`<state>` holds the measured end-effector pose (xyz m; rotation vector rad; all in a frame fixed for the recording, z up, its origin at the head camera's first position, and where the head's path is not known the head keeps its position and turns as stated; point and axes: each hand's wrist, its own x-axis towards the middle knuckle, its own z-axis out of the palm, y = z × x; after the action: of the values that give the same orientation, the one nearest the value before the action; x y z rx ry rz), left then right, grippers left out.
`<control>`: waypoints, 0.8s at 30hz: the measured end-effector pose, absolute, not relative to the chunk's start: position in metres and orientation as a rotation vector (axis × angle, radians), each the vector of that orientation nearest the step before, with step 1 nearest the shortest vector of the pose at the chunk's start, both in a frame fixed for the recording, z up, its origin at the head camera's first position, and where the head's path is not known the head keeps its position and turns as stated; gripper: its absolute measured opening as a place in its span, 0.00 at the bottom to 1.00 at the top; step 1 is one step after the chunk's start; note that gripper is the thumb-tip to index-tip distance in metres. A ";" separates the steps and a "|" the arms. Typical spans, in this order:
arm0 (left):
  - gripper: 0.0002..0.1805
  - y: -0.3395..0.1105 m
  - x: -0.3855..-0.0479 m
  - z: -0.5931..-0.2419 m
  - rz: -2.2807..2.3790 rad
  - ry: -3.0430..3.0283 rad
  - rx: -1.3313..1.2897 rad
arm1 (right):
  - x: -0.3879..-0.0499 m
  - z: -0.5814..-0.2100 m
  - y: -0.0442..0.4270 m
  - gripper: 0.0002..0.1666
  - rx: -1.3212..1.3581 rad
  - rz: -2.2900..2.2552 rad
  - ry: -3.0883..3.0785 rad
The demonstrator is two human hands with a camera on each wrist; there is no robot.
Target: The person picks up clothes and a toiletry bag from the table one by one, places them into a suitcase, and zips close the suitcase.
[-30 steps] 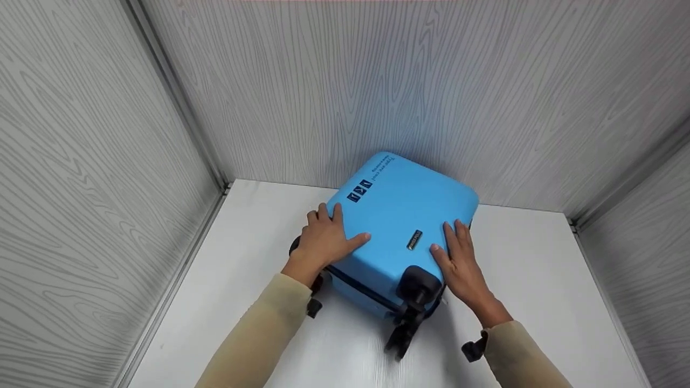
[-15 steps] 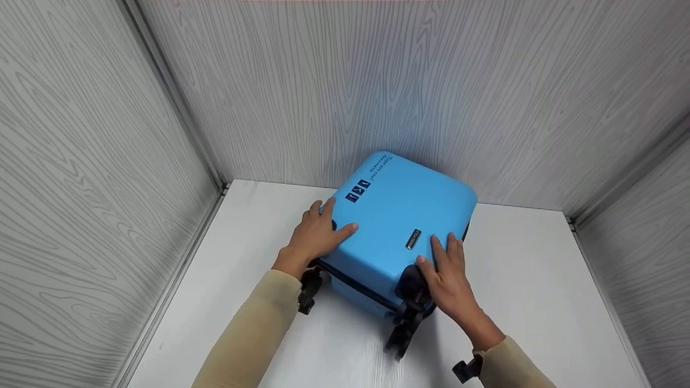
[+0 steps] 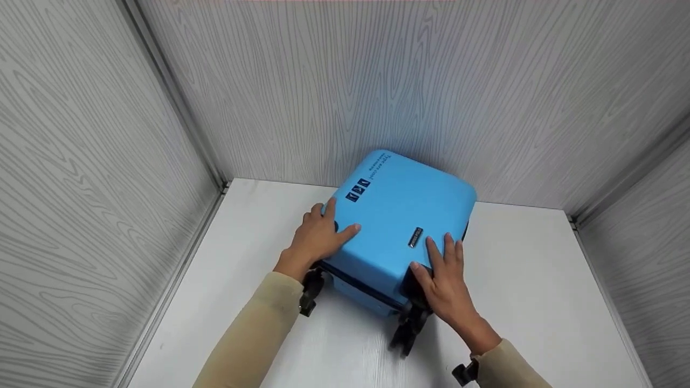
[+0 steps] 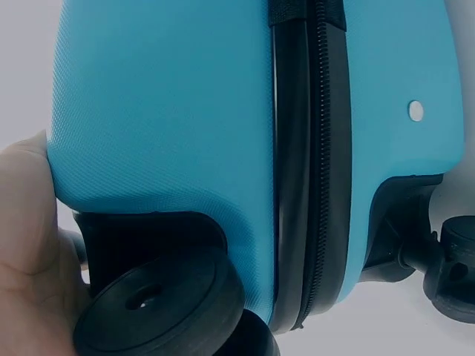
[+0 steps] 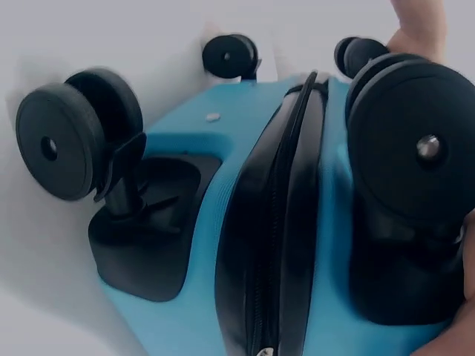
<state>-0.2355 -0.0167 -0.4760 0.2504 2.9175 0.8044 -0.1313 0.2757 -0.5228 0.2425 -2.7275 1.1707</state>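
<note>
A bright blue suitcase [image 3: 404, 199] lies flat on the white surface, turned at an angle, its wheel end facing me. My left hand [image 3: 318, 237] rests spread on its left near corner, thumb on the top face. On the near right corner lies my right hand [image 3: 447, 285], fingers extended, partly covering a black wheel mount. A caster wheel [image 3: 404, 334] sticks out below that corner. In the left wrist view a black zipper [image 4: 320, 148] runs along the suitcase's end between wheels. Several casters, one a black double wheel [image 5: 56, 144], show in the right wrist view.
The white tabletop [image 3: 539, 280] extends on both sides of the suitcase. A grey wood-grain panel [image 3: 302, 91] stands at the back, close behind the suitcase. Similar panels, a left one [image 3: 70, 161] and a right one [image 3: 647, 226], close in the sides.
My right hand has slid down and left along the suitcase, over the near wheel mount. The left hand has shifted slightly left. The suitcase has hardly moved.
</note>
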 end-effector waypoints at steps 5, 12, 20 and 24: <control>0.57 -0.009 -0.228 -0.476 0.814 2.922 0.208 | -0.141 -0.524 0.288 0.39 0.258 1.155 -2.739; 0.58 0.005 -0.216 -0.474 0.789 2.950 0.161 | -0.156 -0.523 0.310 0.35 0.319 1.168 -2.731; 0.59 0.018 -0.206 -0.472 0.710 2.977 0.174 | -0.177 -0.523 0.336 0.33 0.382 1.239 -2.728; 0.57 0.024 -0.204 -0.471 0.694 2.983 0.200 | -0.185 -0.524 0.346 0.33 0.367 1.309 -2.710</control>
<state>-0.2035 0.0242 -0.4712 0.1999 2.9826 0.6943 -0.1851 0.3457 -0.5240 0.3672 -2.7103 1.3087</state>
